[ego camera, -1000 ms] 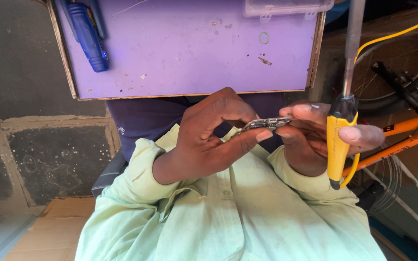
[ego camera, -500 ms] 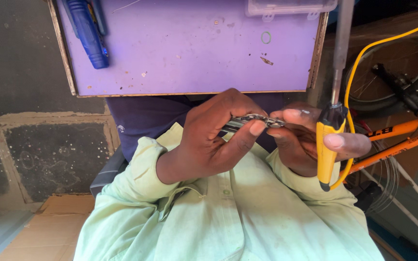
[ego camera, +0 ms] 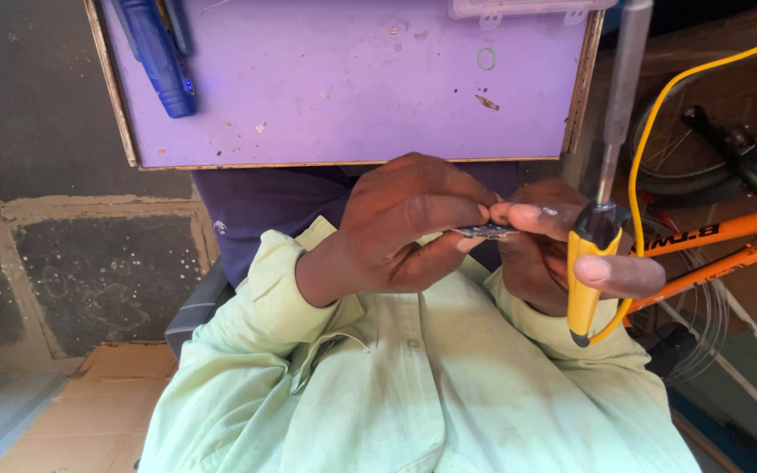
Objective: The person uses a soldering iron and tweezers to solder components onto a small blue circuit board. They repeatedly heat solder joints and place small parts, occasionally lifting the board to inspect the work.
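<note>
Just below the purple board (ego camera: 352,88), the curled left hand (ego camera: 396,228) and right hand (ego camera: 562,254) pinch a small circuit board (ego camera: 486,231), the right also clasping a yellow-handled soldering iron (ego camera: 590,263).

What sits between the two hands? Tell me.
In the head view, a small dark metal part bridges the gap, pinched between the left hand and the right hand, which also grips a yellow-handled soldering iron.

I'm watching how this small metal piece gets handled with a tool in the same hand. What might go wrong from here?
1. The small metal piece is pinched only by fingertips of the left hand and right hand above the lap; it may slip and drop.
2. The right hand also holds the yellow-handled screwdriver, so its grip on either may be weak.
3. The yellow cable hangs beside the screwdriver and might snag.
</note>
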